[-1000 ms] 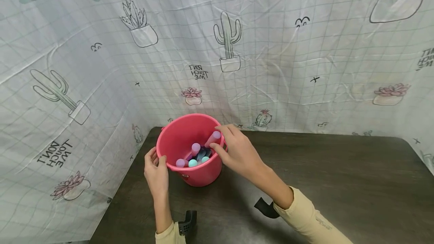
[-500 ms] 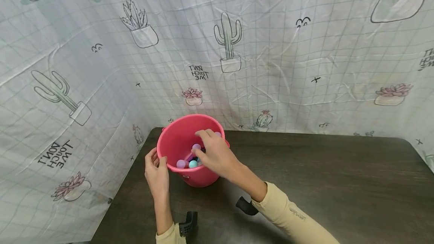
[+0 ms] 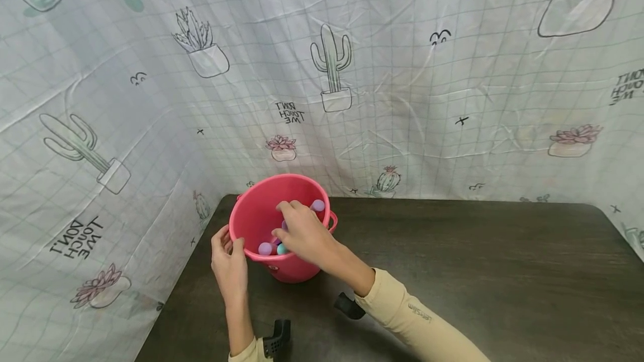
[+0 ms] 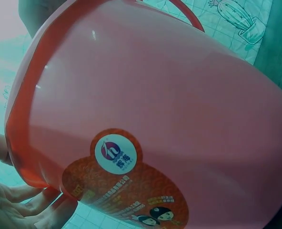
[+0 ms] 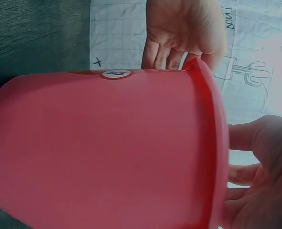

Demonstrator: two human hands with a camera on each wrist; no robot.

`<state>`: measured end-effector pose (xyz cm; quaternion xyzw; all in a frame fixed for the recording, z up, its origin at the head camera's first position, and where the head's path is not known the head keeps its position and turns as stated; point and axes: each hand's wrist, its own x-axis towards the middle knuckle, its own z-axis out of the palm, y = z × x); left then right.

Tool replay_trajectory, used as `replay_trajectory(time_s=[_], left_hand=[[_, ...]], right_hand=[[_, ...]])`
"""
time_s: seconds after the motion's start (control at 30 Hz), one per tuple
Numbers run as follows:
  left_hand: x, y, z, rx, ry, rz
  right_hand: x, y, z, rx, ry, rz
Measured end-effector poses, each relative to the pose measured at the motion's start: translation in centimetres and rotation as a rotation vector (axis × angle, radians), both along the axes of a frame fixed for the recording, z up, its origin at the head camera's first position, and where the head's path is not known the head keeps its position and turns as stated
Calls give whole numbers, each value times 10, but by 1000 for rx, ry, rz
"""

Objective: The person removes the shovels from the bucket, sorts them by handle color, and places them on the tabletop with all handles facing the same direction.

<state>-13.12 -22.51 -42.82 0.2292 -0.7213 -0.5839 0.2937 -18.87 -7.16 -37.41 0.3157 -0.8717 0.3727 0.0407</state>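
A pink plastic bucket [image 3: 297,270] stands on the dark table, its mouth towards me. My left hand [image 3: 230,275] grips its near left rim, thumb over the edge and fingers against the outside. Over the mouth is my right hand [image 3: 308,239], fingers bent and spread from the thumb, pointing down inside. Rod-like pieces lie within: a purple-ended one [image 3: 265,248] at the near left, a second purple end [image 3: 317,205] at the right wall, and a teal end [image 3: 282,249]. A further purple bit shows between thumb and fingers; contact cannot be made out. Other contents are hidden.
The dark wooden table [image 3: 478,261] extends to the right. A cactus-print cloth [image 3: 392,99] hangs behind and on the left. A loop handle [image 3: 334,221] sticks out at the bucket's right side. Black mounts [image 3: 349,306] project from both sleeves.
My right hand has left the bucket's right rim and moved left over its mouth, fingers lowering among the pieces. My left hand keeps its grip. The view has shifted slightly.
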Motion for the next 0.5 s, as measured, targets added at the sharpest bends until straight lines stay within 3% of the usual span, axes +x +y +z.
replay_trajectory(time_s=[0.5], left_hand=[[0,-1,-2,-17,8,3]], right_hand=[[-11,-17,-11,114,-21,-15]])
